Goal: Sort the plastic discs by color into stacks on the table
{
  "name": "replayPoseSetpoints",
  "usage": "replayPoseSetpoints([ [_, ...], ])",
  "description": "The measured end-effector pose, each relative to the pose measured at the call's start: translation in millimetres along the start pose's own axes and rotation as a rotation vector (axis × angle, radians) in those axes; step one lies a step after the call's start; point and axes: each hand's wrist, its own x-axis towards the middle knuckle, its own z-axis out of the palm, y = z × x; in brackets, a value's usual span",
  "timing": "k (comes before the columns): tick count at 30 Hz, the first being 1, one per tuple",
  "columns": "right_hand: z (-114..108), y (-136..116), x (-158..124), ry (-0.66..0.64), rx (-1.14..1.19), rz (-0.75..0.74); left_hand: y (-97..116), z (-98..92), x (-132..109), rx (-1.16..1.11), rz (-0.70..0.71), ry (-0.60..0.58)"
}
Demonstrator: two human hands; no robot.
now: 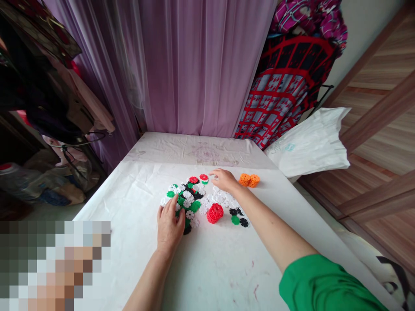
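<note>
A loose pile of flower-shaped plastic discs [188, 201] in white, green, black and red is spread across the table. My left hand [170, 224] rests at the pile's near left edge, fingers apart over green and black discs. Beyond the pile, my right hand [223, 179] reaches out with its fingers apart, nothing visible in them. Just left of its fingertips lies a red disc [203, 177]. A stack of red discs [215, 213] stands between my arms, slightly tilted. Orange discs [249, 180] sit stacked to the right of my right hand. Several black discs [244, 222] and a green disc [235, 220] lie beside my right forearm.
The table [129, 242] has a white cover with a patterned strip at its far end. Behind it hangs a purple curtain [201, 65]. A white plastic bag [314, 142] is at the right edge. Clothes [52, 65] hang at the left.
</note>
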Motion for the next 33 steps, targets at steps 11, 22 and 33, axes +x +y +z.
replayPoseSetpoints([
  [11, 26.5, -26.9, 44.6, -0.063, -0.094, 0.160, 0.0, 0.5, -1.8, 0.018, -0.009, -0.011],
  [22, 1.9, -2.0, -40.3, 0.029, 0.587, -0.009, 0.8, -0.3, -0.6, 0.014, -0.005, -0.019],
  [33, -7.2, -8.0, -111.4, -0.014, 0.445, -0.092, 3.8, -3.0, 2.4, 0.013, -0.035, -0.050],
])
